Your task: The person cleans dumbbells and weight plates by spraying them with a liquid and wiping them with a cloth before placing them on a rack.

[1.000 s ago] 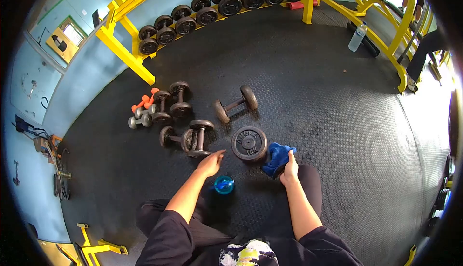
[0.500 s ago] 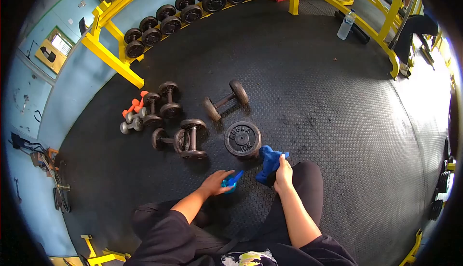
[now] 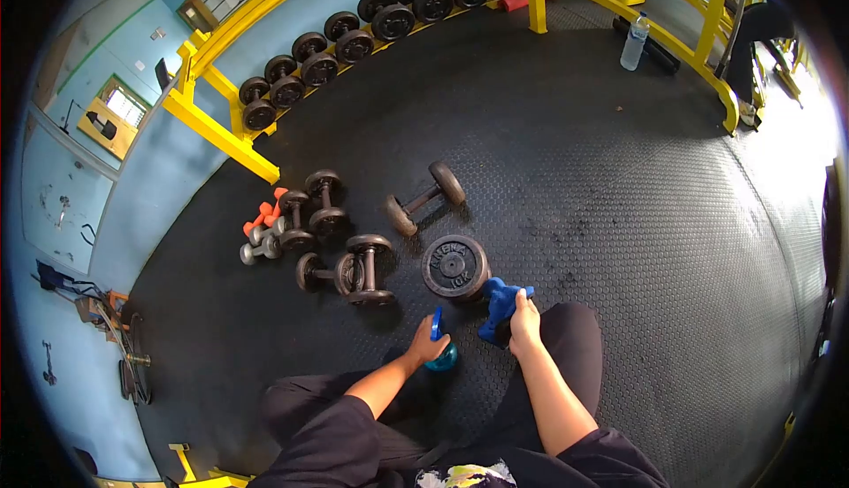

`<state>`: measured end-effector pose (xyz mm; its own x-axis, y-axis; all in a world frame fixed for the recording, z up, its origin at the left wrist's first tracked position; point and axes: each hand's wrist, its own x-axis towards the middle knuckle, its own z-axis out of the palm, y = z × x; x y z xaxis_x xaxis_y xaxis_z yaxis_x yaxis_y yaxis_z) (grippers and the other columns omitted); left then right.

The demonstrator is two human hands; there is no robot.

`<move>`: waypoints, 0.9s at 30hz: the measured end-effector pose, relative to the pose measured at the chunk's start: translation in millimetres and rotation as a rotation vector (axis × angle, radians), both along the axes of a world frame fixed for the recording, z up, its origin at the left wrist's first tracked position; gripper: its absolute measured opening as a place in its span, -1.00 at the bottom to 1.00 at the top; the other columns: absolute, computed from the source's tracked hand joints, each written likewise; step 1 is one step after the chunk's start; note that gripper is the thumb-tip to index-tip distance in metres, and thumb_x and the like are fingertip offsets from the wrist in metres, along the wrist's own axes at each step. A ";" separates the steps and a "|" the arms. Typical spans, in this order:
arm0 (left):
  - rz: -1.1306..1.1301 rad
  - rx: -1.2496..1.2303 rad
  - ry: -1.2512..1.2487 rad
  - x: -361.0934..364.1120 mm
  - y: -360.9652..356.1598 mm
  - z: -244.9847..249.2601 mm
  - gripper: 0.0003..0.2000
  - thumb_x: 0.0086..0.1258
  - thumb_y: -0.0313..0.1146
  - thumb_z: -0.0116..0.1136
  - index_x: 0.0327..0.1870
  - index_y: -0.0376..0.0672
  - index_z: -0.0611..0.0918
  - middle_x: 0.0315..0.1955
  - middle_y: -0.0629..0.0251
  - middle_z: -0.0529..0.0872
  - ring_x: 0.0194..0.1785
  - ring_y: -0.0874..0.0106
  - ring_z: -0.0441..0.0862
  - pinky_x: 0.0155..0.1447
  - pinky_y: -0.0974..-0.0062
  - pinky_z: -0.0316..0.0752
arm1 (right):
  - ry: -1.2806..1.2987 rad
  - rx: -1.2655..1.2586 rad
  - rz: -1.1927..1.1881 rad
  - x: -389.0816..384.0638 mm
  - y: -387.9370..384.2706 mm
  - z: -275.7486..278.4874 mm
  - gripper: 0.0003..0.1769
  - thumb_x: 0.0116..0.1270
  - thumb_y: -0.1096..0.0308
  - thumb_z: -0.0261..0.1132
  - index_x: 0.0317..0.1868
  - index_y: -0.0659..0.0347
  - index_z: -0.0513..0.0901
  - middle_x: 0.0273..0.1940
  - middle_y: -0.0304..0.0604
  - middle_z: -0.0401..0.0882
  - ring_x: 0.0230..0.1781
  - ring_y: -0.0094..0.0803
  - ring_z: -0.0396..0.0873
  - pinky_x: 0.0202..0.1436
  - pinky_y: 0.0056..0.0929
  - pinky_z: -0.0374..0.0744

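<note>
My left hand (image 3: 428, 343) is closed around the neck of a spray bottle (image 3: 442, 358) with a blue trigger head and a teal body. In my right hand (image 3: 524, 322) is a bunched blue cloth (image 3: 499, 308). The cloth hangs at the near right edge of a dark dumbbell (image 3: 453, 266) standing on end, its top plate marked ARENA and 10K. Beyond it another dumbbell (image 3: 426, 198) lies on its side. To the left, more dark dumbbells (image 3: 370, 269) stand or lie close together.
Small orange dumbbells (image 3: 264, 212) and grey dumbbells (image 3: 263, 242) lie at the left on black rubber flooring. A yellow rack (image 3: 221, 139) holds a row of dumbbells at the back. A water bottle (image 3: 634, 43) stands near the yellow frame at upper right.
My left hand has turned the spray bottle, so its trigger head points up and away and its teal body shows. My right hand still grips the cloth. The whole view has shifted slightly.
</note>
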<state>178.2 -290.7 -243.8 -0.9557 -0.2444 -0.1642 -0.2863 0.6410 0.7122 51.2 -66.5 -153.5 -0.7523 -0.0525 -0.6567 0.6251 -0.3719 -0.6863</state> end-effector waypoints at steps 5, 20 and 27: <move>0.080 0.083 0.040 -1.9 20.0 45.4 -0.49 0.17 -0.32 0.26 0.20 -0.15 0.51 -0.11 0.02 0.72 0.02 0.05 0.71 0.12 0.20 0.55 | -0.062 0.008 0.002 -3.4 1.9 -20.4 -0.53 0.64 0.03 -0.01 0.12 0.29 0.57 -0.02 -0.15 0.66 -0.05 -0.34 0.64 0.11 -0.26 0.59; 0.042 0.104 -0.253 -38.2 33.9 178.1 -0.74 0.15 -0.28 0.27 -0.17 -0.18 0.64 -0.33 0.09 0.75 -0.15 0.19 0.74 -0.01 0.27 0.57 | 0.018 0.001 -0.018 -2.0 0.4 3.4 -0.71 0.56 0.20 0.13 0.03 0.26 0.58 -0.10 -0.24 0.64 -0.10 -0.43 0.61 0.05 -0.36 0.57; 0.001 0.030 -0.008 -33.9 27.3 161.9 -0.63 0.16 -0.36 0.24 0.05 -0.11 0.60 -0.11 0.22 0.76 -0.03 0.30 0.74 0.10 0.35 0.56 | 0.073 0.033 0.052 -5.9 8.1 29.8 -0.75 0.33 0.54 0.15 0.00 0.27 0.58 -0.14 -0.23 0.61 -0.16 -0.42 0.58 0.00 -0.38 0.55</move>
